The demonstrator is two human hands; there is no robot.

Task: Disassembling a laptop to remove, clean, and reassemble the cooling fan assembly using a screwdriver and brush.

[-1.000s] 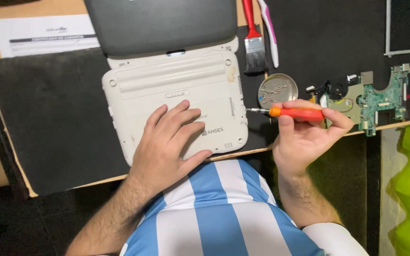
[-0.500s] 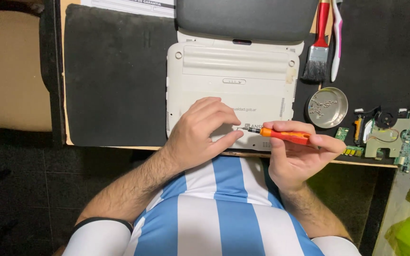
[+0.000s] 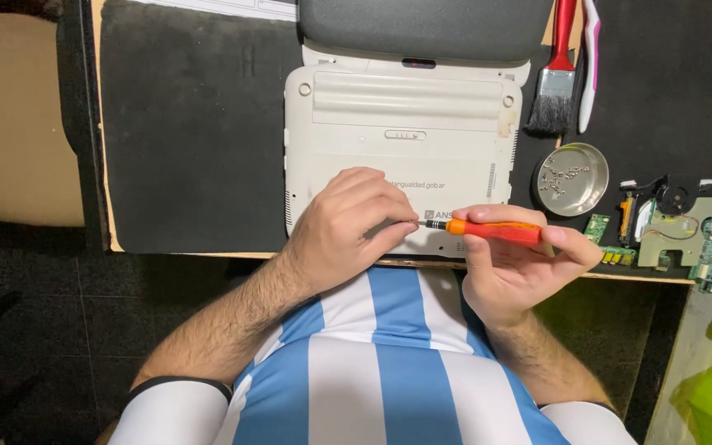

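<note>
A wooden table (image 3: 105,206) spans the upper frame, largely covered by a black mat (image 3: 191,132). On the mat at centre lies a white laptop (image 3: 401,115), underside up. Upper right: a brush (image 3: 555,82) and a white-pink tool (image 3: 589,66). At right: a round metal dish (image 3: 572,178) with screws, then circuit boards (image 3: 686,227). Papers (image 3: 224,8) lie at the top edge.

Matt white plastic laptop base (image 3: 405,124) (shiny metal dish (image 3: 572,179), glossy orange screwdriver handle (image 3: 496,231))
</note>
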